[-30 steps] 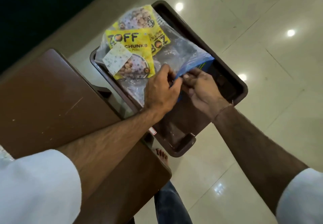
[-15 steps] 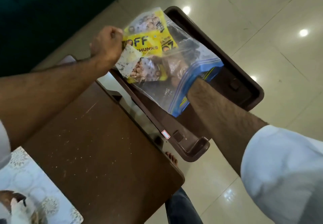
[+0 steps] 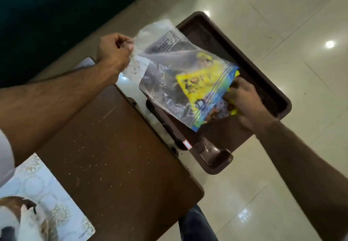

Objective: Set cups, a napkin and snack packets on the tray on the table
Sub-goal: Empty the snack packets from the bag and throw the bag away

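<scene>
Over the tray (image 3: pixel 278 97): my left hand (image 3: pixel 114 52) pinches the clear bag (image 3: pixel 169 75) by its bottom; my right hand (image 3: pixel 244 97) grips yellow snack packets (image 3: pixel 197 79) at its mouth. Step: emptying. Next: pull packets free, lay them down.

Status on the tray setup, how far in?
Early. Done: nothing rests on the brown plastic tray yet. In hand: left hand lifts the clear zip bag by its bottom corner; right hand pulls yellow snack packets out of its mouth. Left: packets, cups, napkin; no cups visible.
</scene>
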A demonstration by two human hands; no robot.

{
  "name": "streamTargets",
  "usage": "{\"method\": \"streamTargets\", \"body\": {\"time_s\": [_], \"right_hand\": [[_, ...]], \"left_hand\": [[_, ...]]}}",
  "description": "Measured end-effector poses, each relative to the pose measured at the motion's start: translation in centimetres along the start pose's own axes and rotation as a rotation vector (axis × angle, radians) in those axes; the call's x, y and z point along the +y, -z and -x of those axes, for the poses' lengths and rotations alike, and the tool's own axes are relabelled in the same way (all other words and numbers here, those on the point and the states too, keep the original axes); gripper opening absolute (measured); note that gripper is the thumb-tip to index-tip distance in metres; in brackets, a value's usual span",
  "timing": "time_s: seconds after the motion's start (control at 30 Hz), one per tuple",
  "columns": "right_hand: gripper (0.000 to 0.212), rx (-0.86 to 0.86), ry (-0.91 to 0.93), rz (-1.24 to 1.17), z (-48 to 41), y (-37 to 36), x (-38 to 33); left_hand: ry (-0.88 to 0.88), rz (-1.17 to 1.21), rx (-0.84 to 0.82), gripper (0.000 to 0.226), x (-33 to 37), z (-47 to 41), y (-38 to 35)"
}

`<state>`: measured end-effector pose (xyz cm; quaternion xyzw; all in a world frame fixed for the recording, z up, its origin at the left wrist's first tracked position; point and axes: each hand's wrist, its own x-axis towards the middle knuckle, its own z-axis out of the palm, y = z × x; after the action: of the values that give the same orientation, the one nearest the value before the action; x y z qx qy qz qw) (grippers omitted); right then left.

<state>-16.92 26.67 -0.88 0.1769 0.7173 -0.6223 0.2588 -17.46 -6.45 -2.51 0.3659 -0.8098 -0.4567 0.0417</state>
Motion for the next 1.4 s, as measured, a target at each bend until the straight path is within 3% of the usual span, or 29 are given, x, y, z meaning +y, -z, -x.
{"method": "streamTargets", "body": {"time_s": [0.17,0.33,0.47,0.57,0.63,0.7,0.77,0.83,0.97,1.13,1.2,1.27,1.4], "right_hand": [[0.024,0.189,-0.047,0.147,3.4,7.0,2.7],[0.030,0.411,-0.039,0.072,4.0,6.4,5.2],[0.042,0.363,-0.135,0.016,3.0,3.9,5.8],[0.056,0.325,-0.191,0.050,2.6,3.3,4.7],[0.075,0.508,-0.118,0.222,3.0,3.0,3.2],[0.081,0.649,0.114,0.454,3.5,2.2,1.1],[0.069,0.540,0.380,0.499,2.5,0.3,-1.5],[0.058,0.297,0.505,0.590,-0.3,-2.2,-4.3],[0.057,-0.015,0.448,0.946,-7.5,-6.3,-8.1],[0.062,-0.141,0.327,1.109,-11.9,-8.3,-9.0],[0.043,-0.147,0.326,1.155,-12.8,-8.2,-8.9],[0.021,-0.152,0.322,1.101,-13.1,-8.0,-8.7],[0.023,-0.232,0.279,0.735,-11.4,-7.1,-9.2]], "left_hand": [[-0.008,0.015,0.039,0.009,-0.1,0.2,0.3],[0.065,0.075,0.084,0.020,-0.3,1.0,0.6],[0.243,0.113,-0.102,0.027,-0.6,2.3,1.3],[0.244,0.134,-0.223,0.019,-0.7,2.9,2.1],[0.193,0.231,-0.225,0.019,-0.5,2.9,3.0],[0.178,0.328,-0.196,0.033,-0.3,3.0,3.8],[0.263,0.415,-0.149,0.051,-0.6,3.9,3.8],[0.429,0.510,-0.133,0.057,-0.9,6.0,3.1],[0.576,0.568,-0.260,0.037,-2.4,11.3,0.6],[0.540,0.623,-0.174,0.030,-3.1,13.1,-1.5],[0.550,0.660,-0.131,0.022,-3.1,12.5,-1.3],[0.577,0.729,-0.103,0.015,-3.1,11.7,-0.6],[0.607,0.837,-0.080,0.013,-3.4,10.4,1.0]]}}
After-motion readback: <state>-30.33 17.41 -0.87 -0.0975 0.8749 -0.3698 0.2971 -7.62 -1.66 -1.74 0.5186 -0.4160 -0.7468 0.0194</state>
